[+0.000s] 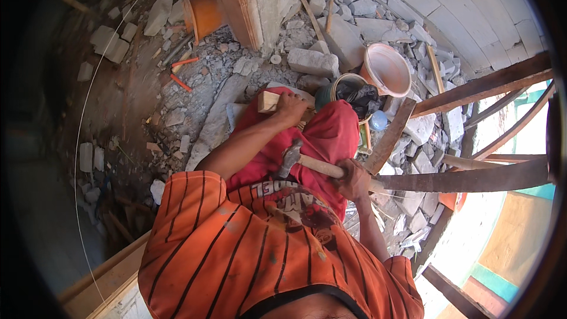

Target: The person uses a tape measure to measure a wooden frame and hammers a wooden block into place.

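Note:
My right hand [354, 180] is closed round the wooden handle of a hammer [321, 166]. The hammer's grey metal head points left, over my lap. Farther forward, my left hand [292, 110] grips a pale squared piece of wood [268, 101], whose cut end sticks out to the left of the fingers. Red cloth [331, 125] covers my legs beneath both hands. The hammer head is apart from the wood. Most of the wood is hidden behind my left hand and forearm.
Broken blocks and rubble [316, 62] surround me. Just ahead stand a white-lined bucket [388, 70] and a container with a black plastic bag [361, 97]. An orange bucket [202, 19] lies beside a door frame [233, 3]. Wooden beams [472, 178] cross at right.

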A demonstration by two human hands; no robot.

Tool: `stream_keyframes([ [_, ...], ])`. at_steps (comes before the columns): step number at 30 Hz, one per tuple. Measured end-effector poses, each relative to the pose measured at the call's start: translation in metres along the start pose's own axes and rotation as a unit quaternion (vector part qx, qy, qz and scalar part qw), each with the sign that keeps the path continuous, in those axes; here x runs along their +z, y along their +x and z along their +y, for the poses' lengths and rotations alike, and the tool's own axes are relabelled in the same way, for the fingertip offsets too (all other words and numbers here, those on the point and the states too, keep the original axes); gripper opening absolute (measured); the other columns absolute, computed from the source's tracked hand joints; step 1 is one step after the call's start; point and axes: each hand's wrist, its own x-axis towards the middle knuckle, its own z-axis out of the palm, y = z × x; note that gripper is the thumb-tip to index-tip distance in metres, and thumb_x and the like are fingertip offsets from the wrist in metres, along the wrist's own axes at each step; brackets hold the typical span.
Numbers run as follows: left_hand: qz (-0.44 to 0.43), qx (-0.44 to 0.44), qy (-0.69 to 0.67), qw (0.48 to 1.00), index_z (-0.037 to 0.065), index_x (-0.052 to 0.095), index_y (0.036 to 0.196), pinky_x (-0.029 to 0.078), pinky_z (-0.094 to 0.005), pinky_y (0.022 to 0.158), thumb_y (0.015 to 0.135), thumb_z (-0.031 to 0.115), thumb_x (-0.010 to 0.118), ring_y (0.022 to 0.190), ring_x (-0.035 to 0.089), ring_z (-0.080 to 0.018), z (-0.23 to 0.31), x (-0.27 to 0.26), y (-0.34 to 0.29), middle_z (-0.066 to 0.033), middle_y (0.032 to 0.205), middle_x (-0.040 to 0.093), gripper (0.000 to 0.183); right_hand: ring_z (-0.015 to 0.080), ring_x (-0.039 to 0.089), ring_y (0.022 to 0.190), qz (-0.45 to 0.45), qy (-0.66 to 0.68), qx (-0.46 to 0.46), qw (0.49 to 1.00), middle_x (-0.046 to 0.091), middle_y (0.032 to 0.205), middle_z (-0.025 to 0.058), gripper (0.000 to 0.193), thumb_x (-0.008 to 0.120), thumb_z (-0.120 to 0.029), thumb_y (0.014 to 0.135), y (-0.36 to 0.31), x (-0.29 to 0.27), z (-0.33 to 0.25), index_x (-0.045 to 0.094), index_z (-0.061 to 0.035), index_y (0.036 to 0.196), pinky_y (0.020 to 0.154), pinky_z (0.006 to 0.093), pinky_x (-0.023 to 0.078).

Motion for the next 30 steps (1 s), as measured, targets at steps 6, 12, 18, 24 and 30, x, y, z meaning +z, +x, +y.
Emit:
stream_keyframes([
  [6,0.079,-0.031,-0.023,0.996,0.005,0.054,0.133,0.042,-0.0461,0.102,0.074,0.01,0.071,0.121,0.056,-0.0309,-0.036,-0.095,-0.043,-0.0172,0.13,0.058,0.062,0.0281,0.066,0.086,0.029,0.094,0.062,0.993,0.065,0.089,0.0074,0.034,0.082,-0.027,0.064,-0.011,0.011,0.009,0.065,-0.0124,0.09,0.073,0.0392,0.051],
  [12,0.069,0.079,-0.562,0.821,0.001,0.047,0.14,0.041,-0.029,0.098,0.068,0.011,0.067,0.114,0.056,-0.0214,-0.101,-0.15,-0.062,-0.0125,0.126,0.06,0.075,0.028,0.067,0.08,0.047,0.13,0.089,0.986,0.067,0.084,0.0099,0.032,0.082,-0.02,0.062,-0.007,0.013,0.009,0.064,-0.009,0.086,0.072,0.0374,0.05],
  [18,0.045,0.168,-0.684,0.708,-0.002,0.048,0.139,0.041,-0.0283,0.098,0.064,0.013,0.062,0.111,0.055,-0.0156,-0.102,-0.157,-0.077,-0.0078,0.123,0.06,0.077,0.0289,0.065,0.083,0.018,0.16,0.092,0.983,0.065,0.086,0.0086,0.035,0.081,-0.027,0.064,-0.007,0.014,0.018,0.064,-0.0122,0.09,0.072,0.0388,0.05],
  [24,0.119,0.212,-0.629,0.739,-0.004,0.039,0.145,0.04,-0.0288,0.101,0.077,0.019,0.057,0.116,0.054,-0.0196,-0.086,-0.156,-0.059,-0.0115,0.128,0.058,0.074,0.0251,0.065,0.074,0.069,0.151,0.061,0.984,0.067,0.081,0.0098,0.035,0.083,-0.022,0.061,-0.006,0.02,0.018,0.064,-0.0078,0.086,0.068,0.035,0.049],
  [30,0.201,0.162,-0.467,0.846,-0.004,0.042,0.137,0.045,-0.0356,0.098,0.075,0.045,0.08,0.113,0.059,-0.0285,-0.025,-0.207,-0.042,-0.0188,0.124,0.06,0.087,0.0267,0.065,0.074,0.068,0.144,0.077,0.984,0.066,0.081,0.0105,0.038,0.084,-0.025,0.059,-0.007,0.023,0.025,0.063,-0.0069,0.086,0.068,0.0361,0.049],
])
